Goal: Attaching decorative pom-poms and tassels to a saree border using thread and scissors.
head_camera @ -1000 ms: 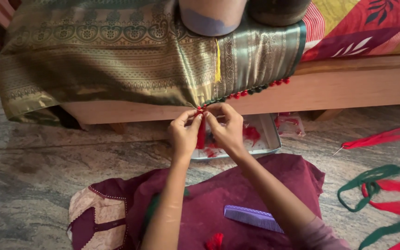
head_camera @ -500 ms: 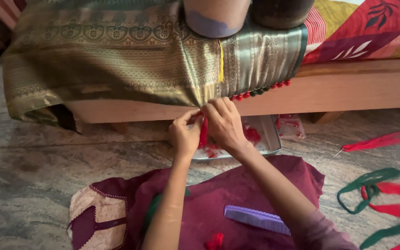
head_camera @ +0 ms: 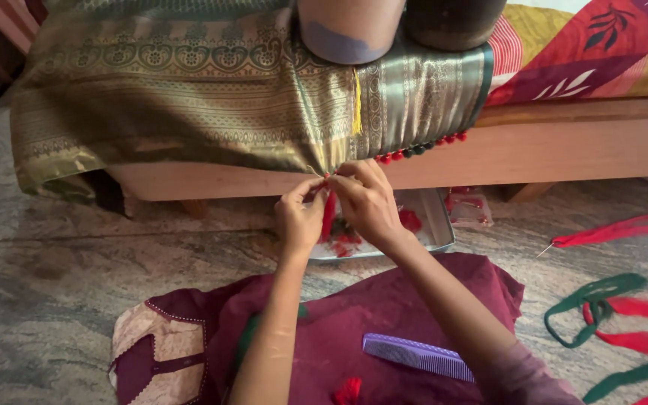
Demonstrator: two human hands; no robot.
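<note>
A green and gold patterned sari [head_camera: 189, 97] hangs over the edge of a wooden bed [head_camera: 564, 150]. Small red and green tassel beads [head_camera: 418, 148] line part of its hem. My left hand [head_camera: 299, 217] and my right hand [head_camera: 365, 201] meet at the hem's lowest point, both pinching a strand of red thread [head_camera: 328, 217] that hangs down between them. The fingertips of the two hands touch each other at the fabric edge.
A metal tray [head_camera: 433, 225] with red thread scraps lies on the stone floor under my hands. A purple comb [head_camera: 418, 356] rests on maroon cloth [head_camera: 384, 315] over my lap. Red and green thread bundles [head_camera: 609, 307] lie at right. Two heavy pots [head_camera: 354, 26] weigh down the sari.
My hands have stayed at the hem; the right hand shifted slightly over the left, working the red thread. The view moved a little.
</note>
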